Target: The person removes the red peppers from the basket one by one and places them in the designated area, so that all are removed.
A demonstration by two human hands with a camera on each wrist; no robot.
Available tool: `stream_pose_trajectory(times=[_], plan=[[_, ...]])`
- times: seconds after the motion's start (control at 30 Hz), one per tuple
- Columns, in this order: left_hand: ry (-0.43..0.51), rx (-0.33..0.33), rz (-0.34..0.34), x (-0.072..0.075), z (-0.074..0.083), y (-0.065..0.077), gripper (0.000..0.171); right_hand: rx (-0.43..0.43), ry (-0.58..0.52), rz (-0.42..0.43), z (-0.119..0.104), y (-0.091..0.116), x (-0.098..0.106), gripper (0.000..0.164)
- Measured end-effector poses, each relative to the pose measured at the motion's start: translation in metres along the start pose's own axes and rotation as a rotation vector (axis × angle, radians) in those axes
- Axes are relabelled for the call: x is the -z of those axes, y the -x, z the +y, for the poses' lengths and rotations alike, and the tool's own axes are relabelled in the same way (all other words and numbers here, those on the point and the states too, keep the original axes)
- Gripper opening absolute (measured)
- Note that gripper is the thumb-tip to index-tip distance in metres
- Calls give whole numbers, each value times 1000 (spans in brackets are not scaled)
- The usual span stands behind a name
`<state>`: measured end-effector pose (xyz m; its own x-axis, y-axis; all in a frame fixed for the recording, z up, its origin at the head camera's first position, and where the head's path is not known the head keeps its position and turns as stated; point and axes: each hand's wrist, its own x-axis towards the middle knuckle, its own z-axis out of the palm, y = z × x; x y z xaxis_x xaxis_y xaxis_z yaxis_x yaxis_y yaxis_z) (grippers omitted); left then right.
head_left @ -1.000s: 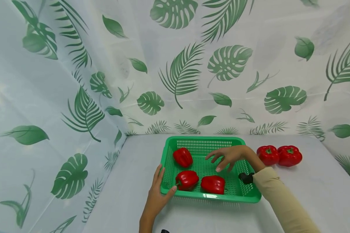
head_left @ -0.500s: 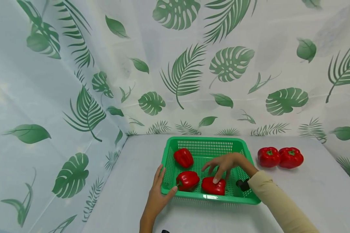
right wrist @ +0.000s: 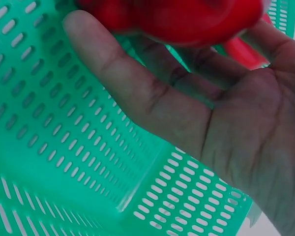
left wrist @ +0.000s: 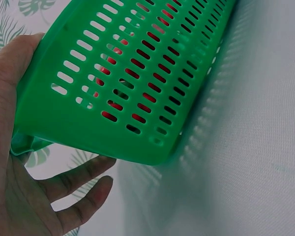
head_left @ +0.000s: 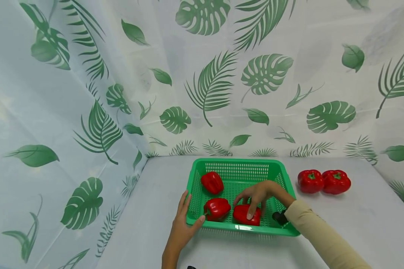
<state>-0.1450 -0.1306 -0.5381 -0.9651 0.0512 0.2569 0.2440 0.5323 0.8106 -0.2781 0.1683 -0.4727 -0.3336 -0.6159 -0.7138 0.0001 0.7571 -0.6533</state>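
Observation:
In the head view, a green plastic basket (head_left: pixel 235 160) holds 3 red bell peppers. My left hand (head_left: pixel 181 228) is at its near left corner, thumb on the front rim and fingers spread along the left side. The left wrist view shows the basket wall (left wrist: pixel 88 113) between thumb and loose fingers. My right hand (head_left: pixel 258 195) reaches down inside and grips the front right bell pepper (head_left: pixel 241 215). In the right wrist view its fingers lie against that pepper's (right wrist: pixel 191 19) red skin. Beside it lie the front left pepper (head_left: pixel 217 209) and the back left pepper (head_left: pixel 212 183).
Two more red bell peppers, one (head_left: pixel 310 181) touching the other (head_left: pixel 336 182), stand stem up on the white table (head_left: pixel 350 224) right of the basket. A leaf-printed sheet (head_left: pixel 219 123) hangs behind and at the left.
My right hand has come down and toward the basket's front, from hovering above the basket to gripping the front right pepper. The left hand stays at its corner.

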Motion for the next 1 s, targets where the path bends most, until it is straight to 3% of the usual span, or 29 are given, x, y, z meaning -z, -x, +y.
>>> stream_pose_trajectory(times=[0.4, 0.7, 1.0], plan=[[10, 3, -6, 0, 1, 1, 80, -2, 11, 12, 5, -2, -3, 59], [-6, 4, -6, 0, 1, 0, 80, 17, -8, 70, 11, 4, -2, 64], [7, 11, -10, 0, 2, 0, 80, 94, 11, 120, 17, 9, 2, 67]])
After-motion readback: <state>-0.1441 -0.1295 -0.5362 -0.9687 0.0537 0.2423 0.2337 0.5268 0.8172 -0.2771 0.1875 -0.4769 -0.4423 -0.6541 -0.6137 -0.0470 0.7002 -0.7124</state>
